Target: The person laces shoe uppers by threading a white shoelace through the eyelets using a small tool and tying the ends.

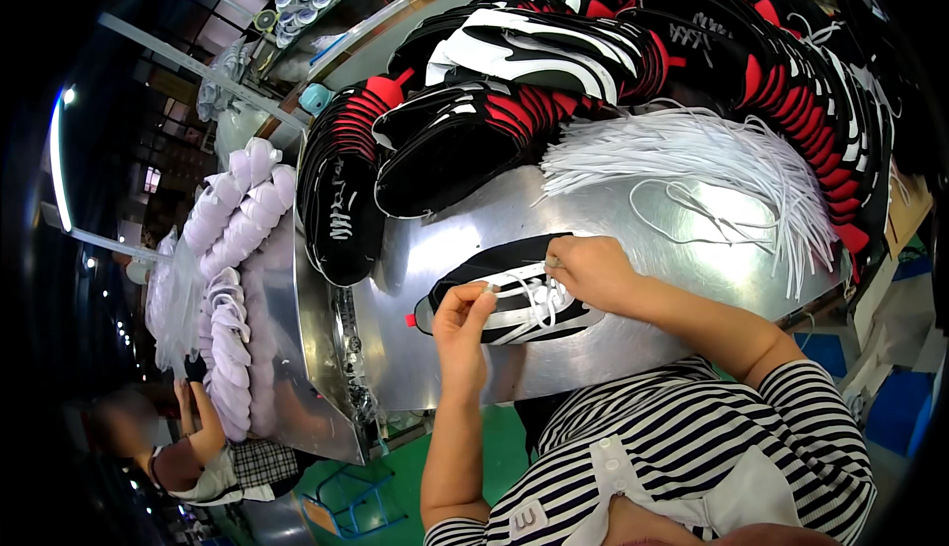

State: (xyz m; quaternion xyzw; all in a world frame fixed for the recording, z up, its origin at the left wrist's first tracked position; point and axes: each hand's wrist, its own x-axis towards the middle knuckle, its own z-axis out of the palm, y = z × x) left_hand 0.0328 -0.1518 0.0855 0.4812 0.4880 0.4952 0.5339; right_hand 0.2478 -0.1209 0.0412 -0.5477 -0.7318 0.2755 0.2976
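A black and white shoe upper [505, 258] with a small red tab lies on the metal tabletop in front of me. A white shoelace [540, 305] runs through its eyelets, with loose loops over the middle. My left hand [461, 317] pinches the lace between thumb and fingers, above the shoe's left part. At the upper right of the lacing, my right hand [593, 271] is closed, its fingertips pinched on the lace close to the shoe's edge. The fingers partly hide what lies under them.
Behind the shoe lies a big bundle of white laces [682, 151], with a few strands [697, 212] apart. Rows of nested black, white and red shoe uppers [450, 156] line the metal table [415, 250]. At left, a co-worker [188, 447] stands by stacked pale shoe parts [227, 348]. A blue-framed stool [356, 506] stands below.
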